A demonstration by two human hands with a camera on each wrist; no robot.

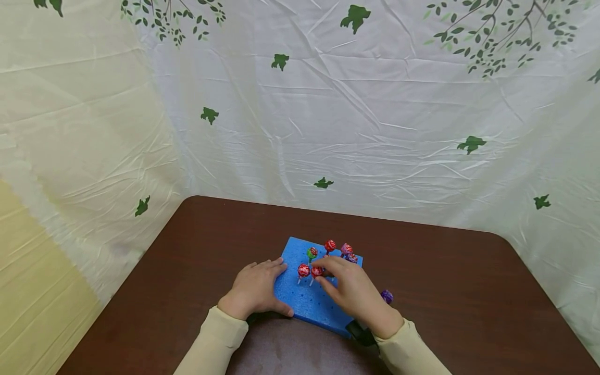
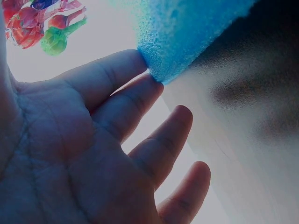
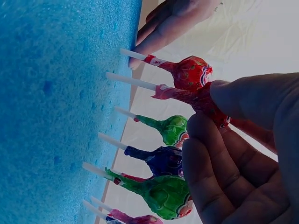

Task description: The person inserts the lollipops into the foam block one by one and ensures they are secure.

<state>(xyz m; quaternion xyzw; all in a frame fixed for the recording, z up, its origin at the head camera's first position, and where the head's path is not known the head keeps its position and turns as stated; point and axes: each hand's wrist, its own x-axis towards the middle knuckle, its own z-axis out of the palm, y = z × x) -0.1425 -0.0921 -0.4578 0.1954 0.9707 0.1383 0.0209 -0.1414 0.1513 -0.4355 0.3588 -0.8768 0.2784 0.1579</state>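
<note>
A blue foam board [image 1: 307, 304] dotted with small holes lies on the table, with several wrapped lollipops standing in it. My right hand [image 1: 353, 289] pinches the head of a red lollipop [image 3: 205, 105] between thumb and fingers; its white stick meets the foam. Right beside it stands another red lollipop [image 1: 303, 270]. Green lollipops [image 3: 168, 196] and a dark blue lollipop [image 3: 161, 161] stand close to my right fingers. My left hand [image 1: 258, 286] spreads along the board's left side, its fingers nearly straight, two fingertips touching the foam edge in the left wrist view.
A purple lollipop [image 1: 386, 296] is beyond the board's right edge, near my right wrist. More lollipops, including a red lollipop [image 1: 330, 245], stand toward the board's far side. The brown table [image 1: 445, 291] reaches a white leaf-printed curtain [image 1: 375, 130] behind.
</note>
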